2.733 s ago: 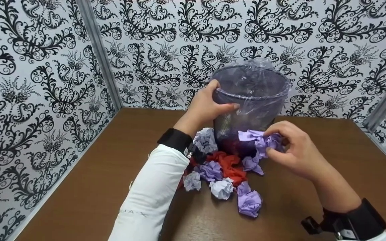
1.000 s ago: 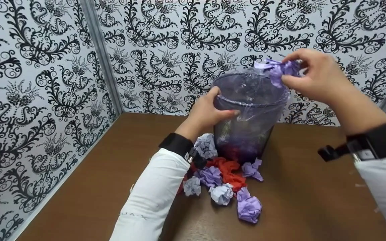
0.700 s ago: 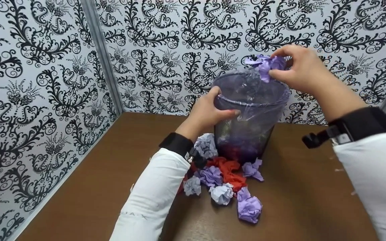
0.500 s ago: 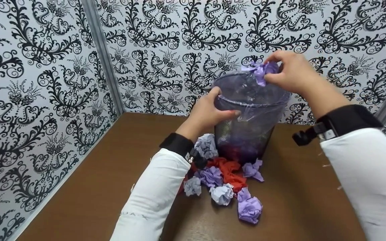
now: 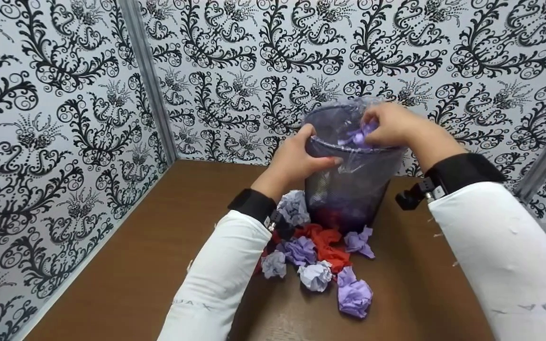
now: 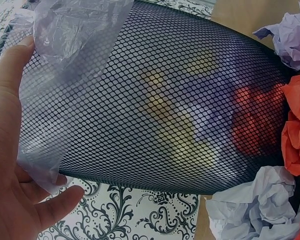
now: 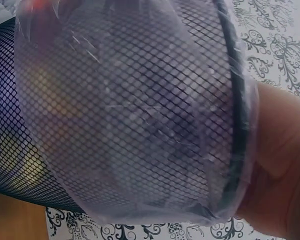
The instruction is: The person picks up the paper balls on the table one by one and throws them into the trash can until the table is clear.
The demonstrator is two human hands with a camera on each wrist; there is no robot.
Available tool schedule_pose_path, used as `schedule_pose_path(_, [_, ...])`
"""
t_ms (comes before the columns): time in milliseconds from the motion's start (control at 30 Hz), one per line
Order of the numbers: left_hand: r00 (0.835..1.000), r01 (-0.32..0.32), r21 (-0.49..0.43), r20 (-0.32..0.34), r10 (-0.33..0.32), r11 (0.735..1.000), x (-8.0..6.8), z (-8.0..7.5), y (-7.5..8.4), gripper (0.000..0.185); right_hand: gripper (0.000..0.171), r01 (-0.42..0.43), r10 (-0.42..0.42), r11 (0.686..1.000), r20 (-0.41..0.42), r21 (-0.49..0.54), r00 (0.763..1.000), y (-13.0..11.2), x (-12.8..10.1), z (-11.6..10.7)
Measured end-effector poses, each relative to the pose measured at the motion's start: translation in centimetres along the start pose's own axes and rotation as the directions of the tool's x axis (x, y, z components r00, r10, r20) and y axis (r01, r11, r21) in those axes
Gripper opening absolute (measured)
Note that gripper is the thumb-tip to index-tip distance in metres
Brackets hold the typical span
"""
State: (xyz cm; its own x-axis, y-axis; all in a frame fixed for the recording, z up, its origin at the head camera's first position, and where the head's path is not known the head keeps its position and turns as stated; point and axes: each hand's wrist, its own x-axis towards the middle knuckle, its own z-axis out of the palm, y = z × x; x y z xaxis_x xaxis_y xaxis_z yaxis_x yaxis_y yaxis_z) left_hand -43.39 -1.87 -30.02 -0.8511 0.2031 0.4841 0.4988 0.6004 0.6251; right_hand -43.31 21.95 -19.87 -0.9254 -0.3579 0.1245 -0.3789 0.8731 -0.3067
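A black mesh wastebasket [image 5: 349, 189] lined with a clear plastic bag stands on the brown table [image 5: 159, 246]. My left hand [image 5: 296, 158] grips its near rim, thumb on the outside. My right hand [image 5: 386, 125] reaches over the far rim into the mouth, its fingers pinching a crumpled purple paper [image 5: 356, 138] just inside the opening. In the left wrist view the mesh wall [image 6: 165, 100] shows red and yellowish shapes inside, with my left hand [image 6: 15, 165] on the bag edge. In the right wrist view the lined wall [image 7: 130, 115] fills the frame, with my right hand [image 7: 285, 165] beyond the rim.
Several crumpled papers lie at the basket's foot: a purple ball [image 5: 354, 297], a white ball [image 5: 314, 275], a red piece [image 5: 325, 241], and a pale one [image 5: 293, 208]. Patterned black-and-white walls [image 5: 64, 118] close in the table on three sides.
My right hand lifted the purple paper from the table up over the basket, then lowered it into the opening. The left hand stayed on the rim.
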Motion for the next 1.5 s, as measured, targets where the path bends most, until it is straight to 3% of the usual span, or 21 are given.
schedule_pose_path(267, [1.000, 0.007, -0.007, 0.006, -0.007, 1.000, 0.0, 0.2, 0.1, 0.079, 0.036, 0.003, -0.001, 1.000, 0.081, -0.021, 0.997, 0.2, 0.4, 0.3])
schedule_pose_path(633, [1.000, 0.010, -0.049, 0.011, -0.009, 0.999, 0.0, 0.3, -0.3, 0.079, 0.048, 0.016, -0.017, 1.000, 0.095, 0.013, 0.995, -0.5, -0.2, -0.2])
schedule_pose_path(867, [1.000, -0.010, -0.035, 0.006, 0.010, 0.999, -0.1, 0.2, -0.2, 0.077, 0.050, 0.068, -0.067, 0.998, 0.019, -0.004, 0.998, -1.3, -1.5, -0.8])
schedule_pose_path(1100, [1.000, -0.004, -0.046, 0.011, 0.004, 0.999, -0.2, 0.0, 0.1, 0.075, 0.045, 0.156, -0.153, 0.987, -0.084, 0.031, 0.985, -3.0, -4.6, -1.7])
schedule_pose_path(1233, [1.000, 0.016, -0.050, 0.018, -0.015, 0.999, -0.2, 0.1, 0.1, 0.075, 0.033, 0.281, -0.277, 0.960, -0.192, -0.007, 0.941, -3.8, -7.3, -1.6])
schedule_pose_path(1433, [0.999, 0.029, -0.054, 0.028, -0.027, 0.998, 0.0, 0.1, 0.2, 0.076, 0.029, 0.482, -0.486, 0.870, -0.338, -0.102, 0.806, -3.8, -11.2, 0.1])
schedule_pose_path(1500, [0.999, 0.030, -0.059, 0.028, -0.028, 0.998, 0.0, 0.1, 0.2, 0.076, 0.029, 0.517, -0.518, 0.850, -0.351, -0.105, 0.780, -3.4, -11.9, 1.2])
